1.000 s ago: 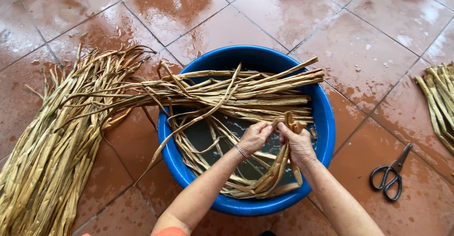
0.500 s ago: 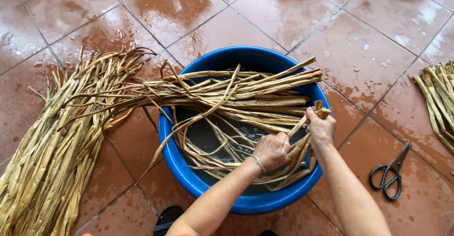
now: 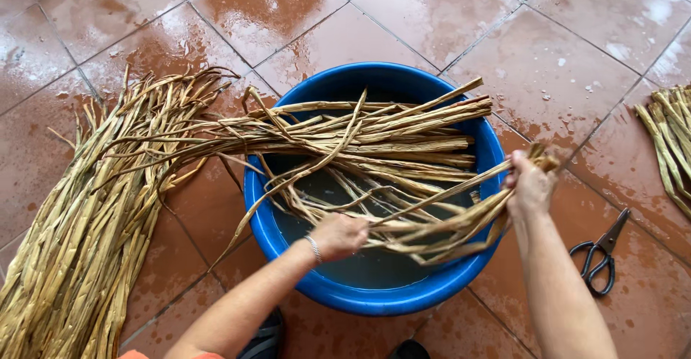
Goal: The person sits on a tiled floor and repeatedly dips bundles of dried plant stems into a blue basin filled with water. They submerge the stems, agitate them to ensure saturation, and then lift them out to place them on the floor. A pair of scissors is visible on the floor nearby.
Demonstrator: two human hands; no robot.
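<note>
Moved: both hands have drawn apart since the earlier frames; the right hand [image 3: 531, 185] has gone out to the tub's right rim and the left hand [image 3: 340, 235] has come toward the near side, so the strand bunch [image 3: 439, 223] is now stretched between them.
Floor [image 3: 403, 13]: one surface of wet reddish-brown tiles, under everything.
Left pile [image 3: 86, 236]: one big heap of long dried strands on the floor, left of the tub; its upper ends fan across the tub's rim.
Tub [image 3: 374, 303]: one round blue tub, centre, holding dark water.
Strands over tub [image 3: 389, 132]: one thick sheaf lying across the top, too many to count.
Right pile [image 3: 669, 139]: one smaller heap at the right edge, partly cut off.
Scissors [image 3: 599, 252]: one black-handled pair on the floor, right of the tub, just beside the right forearm.
Left hand: fingers closed on the bunch's near end, over the water.
Right hand: fingers closed on the bunch's far end, above the rim.
Bracelet [image 3: 312, 248]: one, on the left wrist.
</note>
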